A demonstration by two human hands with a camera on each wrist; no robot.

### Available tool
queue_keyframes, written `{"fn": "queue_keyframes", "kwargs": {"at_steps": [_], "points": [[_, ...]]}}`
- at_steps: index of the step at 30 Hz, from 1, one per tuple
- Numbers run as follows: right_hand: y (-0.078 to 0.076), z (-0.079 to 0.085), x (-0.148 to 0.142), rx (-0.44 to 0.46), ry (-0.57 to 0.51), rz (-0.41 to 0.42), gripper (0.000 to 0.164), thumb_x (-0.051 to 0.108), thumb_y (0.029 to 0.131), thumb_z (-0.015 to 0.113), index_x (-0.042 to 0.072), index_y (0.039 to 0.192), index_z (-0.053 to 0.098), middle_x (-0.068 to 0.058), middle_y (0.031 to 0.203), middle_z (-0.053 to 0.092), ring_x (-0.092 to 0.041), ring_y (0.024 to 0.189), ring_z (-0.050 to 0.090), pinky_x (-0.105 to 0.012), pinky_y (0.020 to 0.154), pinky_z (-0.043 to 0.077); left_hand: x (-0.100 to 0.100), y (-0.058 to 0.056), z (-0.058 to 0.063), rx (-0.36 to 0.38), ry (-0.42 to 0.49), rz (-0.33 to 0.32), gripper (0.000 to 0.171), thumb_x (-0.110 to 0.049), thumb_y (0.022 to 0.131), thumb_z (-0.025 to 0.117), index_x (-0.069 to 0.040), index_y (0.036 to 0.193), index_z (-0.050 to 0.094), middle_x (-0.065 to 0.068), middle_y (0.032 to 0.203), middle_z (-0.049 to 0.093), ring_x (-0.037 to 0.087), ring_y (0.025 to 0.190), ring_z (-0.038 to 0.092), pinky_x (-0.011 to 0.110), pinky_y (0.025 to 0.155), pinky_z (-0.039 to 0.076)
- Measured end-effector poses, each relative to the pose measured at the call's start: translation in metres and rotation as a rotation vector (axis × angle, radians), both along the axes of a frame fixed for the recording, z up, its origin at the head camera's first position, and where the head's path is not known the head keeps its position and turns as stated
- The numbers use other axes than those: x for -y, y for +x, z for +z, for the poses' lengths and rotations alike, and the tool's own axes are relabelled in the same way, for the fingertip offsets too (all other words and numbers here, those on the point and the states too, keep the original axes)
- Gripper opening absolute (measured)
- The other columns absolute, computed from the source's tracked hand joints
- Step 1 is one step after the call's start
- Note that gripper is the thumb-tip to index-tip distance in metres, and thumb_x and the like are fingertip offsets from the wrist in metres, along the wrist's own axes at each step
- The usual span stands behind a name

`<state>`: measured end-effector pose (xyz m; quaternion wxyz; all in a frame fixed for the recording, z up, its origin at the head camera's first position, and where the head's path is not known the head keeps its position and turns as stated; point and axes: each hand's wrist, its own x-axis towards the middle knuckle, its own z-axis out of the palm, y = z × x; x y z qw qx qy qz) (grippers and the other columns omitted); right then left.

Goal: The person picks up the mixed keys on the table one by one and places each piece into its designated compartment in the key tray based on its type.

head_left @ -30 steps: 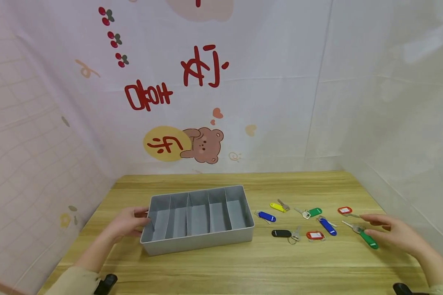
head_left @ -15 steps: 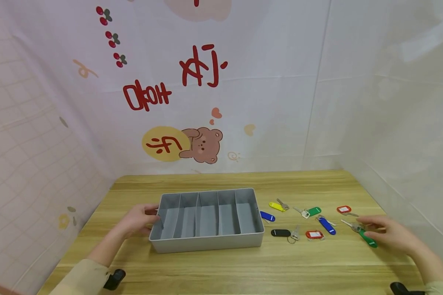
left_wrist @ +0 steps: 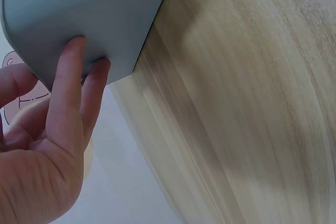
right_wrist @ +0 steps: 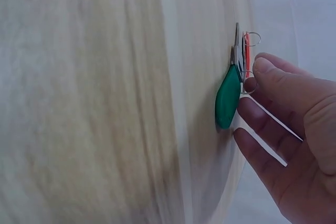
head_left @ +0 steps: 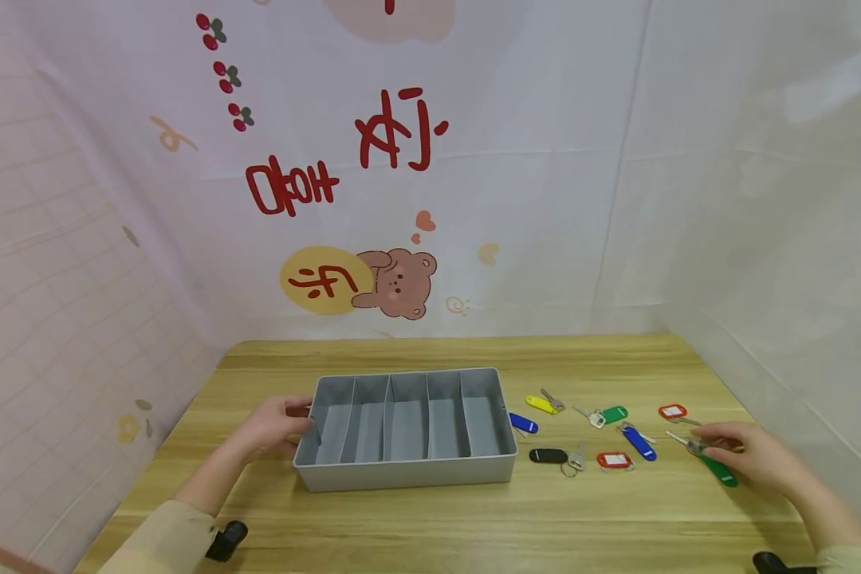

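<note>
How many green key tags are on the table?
2. One green tag is by the right hand's fingers; the other green tag lies farther back and to the left, right of the yellow tag.

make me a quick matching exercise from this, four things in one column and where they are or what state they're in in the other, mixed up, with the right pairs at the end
Things
1. left hand
2. black key tag
3. gray tray
4. right hand

Places and states
A. divided into five compartments
B. touching the tray's left end
C. beside a green tag
D. between the tray and a red tag

Right pairs
1-B, 2-D, 3-A, 4-C
</note>
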<state>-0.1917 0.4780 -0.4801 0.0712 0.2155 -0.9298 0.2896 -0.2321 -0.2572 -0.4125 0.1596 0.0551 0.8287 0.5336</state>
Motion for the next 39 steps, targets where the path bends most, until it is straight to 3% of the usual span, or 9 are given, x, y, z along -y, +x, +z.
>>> {"fn": "queue_keyframes", "kwargs": {"at_steps": [5, 10, 16, 23, 29, 36, 39], "points": [[0.000, 0.000, 0.004, 0.012, 0.067, -0.083, 0.017, -0.001, 0.084, 0.075, 0.000, 0.100, 0.073, 0.009, 0.091, 0.070, 0.006, 0.079, 0.057, -0.020, 0.063, 0.050, -0.002, 0.000, 0.001, -0.004, -0.004, 0.007, 0.057, 0.004, 0.094, 0.057, 0.019, 0.143, 0.033, 0.040, 0.132, 0.049, 0.044, 0.106, 0.062, 0.051, 0.074, 0.058], [0.000, 0.001, 0.007, -0.027, 0.144, -0.162, 0.011, 0.003, 0.082, 0.078, 0.011, 0.089, 0.075, 0.006, 0.087, 0.070, 0.006, 0.081, 0.056, -0.020, 0.066, 0.048, -0.003, 0.000, 0.001, -0.008, -0.014, 0.016, 0.057, 0.004, 0.093, 0.057, 0.019, 0.143, 0.034, 0.039, 0.130, 0.051, 0.044, 0.104, 0.063, 0.051, 0.072, 0.059], [0.001, 0.006, 0.008, 0.045, 0.228, -0.281, 0.007, 0.013, 0.087, 0.076, 0.019, 0.084, 0.076, 0.000, 0.090, 0.070, -0.001, 0.083, 0.056, -0.030, 0.072, 0.049, -0.002, 0.001, 0.003, -0.036, -0.050, 0.000, 0.057, 0.003, 0.093, 0.058, 0.019, 0.143, 0.034, 0.039, 0.132, 0.049, 0.046, 0.110, 0.059, 0.049, 0.071, 0.059], [0.007, 0.012, 0.009, 0.063, 0.177, -0.341, 0.008, 0.010, 0.092, 0.071, 0.015, 0.086, 0.073, 0.003, 0.084, 0.066, 0.001, 0.072, 0.049, -0.026, 0.065, 0.045, -0.002, 0.001, 0.002, -0.044, -0.049, -0.004, 0.057, 0.003, 0.093, 0.058, 0.018, 0.143, 0.036, 0.039, 0.132, 0.049, 0.044, 0.108, 0.061, 0.048, 0.071, 0.059], [0.012, 0.021, 0.012, 0.061, 0.137, -0.361, 0.006, 0.016, 0.094, 0.069, 0.014, 0.090, 0.073, 0.003, 0.085, 0.068, 0.003, 0.073, 0.052, -0.024, 0.063, 0.044, -0.002, 0.002, 0.002, -0.041, -0.043, 0.006, 0.056, 0.004, 0.093, 0.058, 0.017, 0.143, 0.037, 0.039, 0.131, 0.050, 0.041, 0.106, 0.062, 0.048, 0.071, 0.059], [0.008, 0.029, 0.014, 0.081, 0.127, -0.390, 0.021, 0.027, 0.098, 0.066, 0.008, 0.099, 0.075, -0.010, 0.095, 0.072, -0.008, 0.081, 0.059, -0.039, 0.069, 0.048, -0.001, 0.002, 0.002, -0.033, -0.051, 0.009, 0.059, 0.003, 0.094, 0.059, 0.017, 0.144, 0.034, 0.039, 0.133, 0.048, 0.043, 0.108, 0.061, 0.048, 0.072, 0.059], [0.007, 0.031, 0.016, 0.080, 0.104, -0.397, 0.024, 0.029, 0.098, 0.065, 0.007, 0.100, 0.075, -0.013, 0.097, 0.072, 0.001, 0.080, 0.056, -0.037, 0.068, 0.047, 0.000, 0.001, 0.002, -0.031, -0.049, 0.008, 0.059, 0.002, 0.094, 0.059, 0.017, 0.145, 0.033, 0.040, 0.133, 0.047, 0.044, 0.109, 0.060, 0.048, 0.072, 0.059]]}}
